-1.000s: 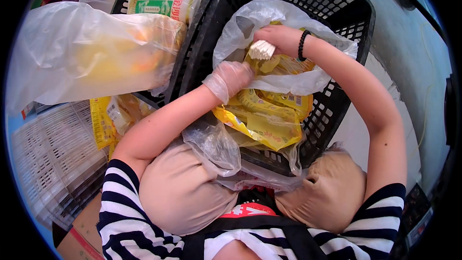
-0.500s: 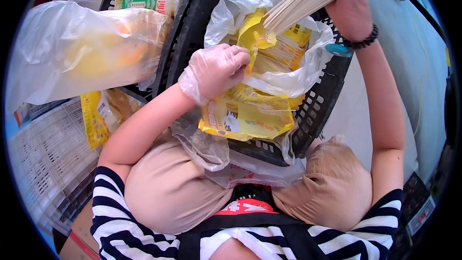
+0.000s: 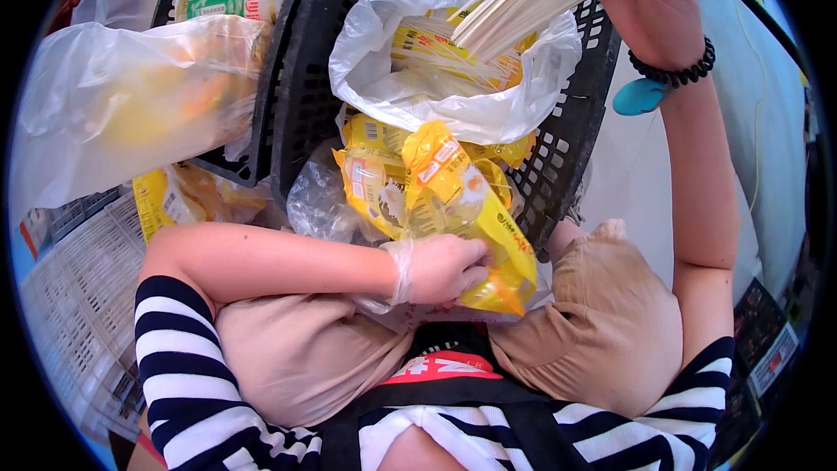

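Low in the middle of the view, the gloved left hand (image 3: 443,271) had its fingers clamped on 1 yellow wrapper (image 3: 475,214), which looked emptied. At upper right, the right hand (image 3: 656,13) was closed around a bundle of pale sticks (image 3: 540,0), fingertips partly out of view. That bundle, seemingly already unwrapped, hung above a white plastic bag (image 3: 436,112) in a black crate (image 3: 571,135). Left inside the bag were thin sticks (image 3: 466,74) and yellow packaging (image 3: 418,44), apparently not yet sorted apart. Crumpled clear film (image 3: 321,201) lay nearer the lap.
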### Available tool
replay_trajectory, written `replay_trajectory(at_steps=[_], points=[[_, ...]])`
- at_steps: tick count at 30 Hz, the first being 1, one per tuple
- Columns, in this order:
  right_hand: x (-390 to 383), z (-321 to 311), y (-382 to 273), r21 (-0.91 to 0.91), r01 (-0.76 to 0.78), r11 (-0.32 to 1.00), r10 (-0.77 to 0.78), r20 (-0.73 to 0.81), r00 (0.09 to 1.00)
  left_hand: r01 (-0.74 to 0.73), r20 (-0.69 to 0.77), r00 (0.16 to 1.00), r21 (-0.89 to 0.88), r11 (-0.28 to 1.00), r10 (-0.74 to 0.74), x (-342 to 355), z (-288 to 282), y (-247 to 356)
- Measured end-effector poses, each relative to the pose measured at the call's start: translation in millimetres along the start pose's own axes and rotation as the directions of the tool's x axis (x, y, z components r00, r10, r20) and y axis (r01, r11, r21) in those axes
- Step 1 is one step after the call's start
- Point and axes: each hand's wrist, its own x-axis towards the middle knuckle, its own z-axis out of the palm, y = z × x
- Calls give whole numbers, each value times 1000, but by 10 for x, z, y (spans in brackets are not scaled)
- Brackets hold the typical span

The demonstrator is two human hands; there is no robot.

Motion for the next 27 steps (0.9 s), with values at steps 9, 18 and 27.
replay_trajectory(at_steps=[9,18,27], points=[[117,-88,224,19,-101,995,100,44,994,636,16,719,-419,648,-695,602,-363,-748],[-1,-174,246,36,-81,996,82,-12,997,435,-240,886,728,531,-397,1084,-782,-1448],[-39,-113,179,103,-63,993,67,-39,997,436,-248,875,25,900,-416,1131,-431,-872]])
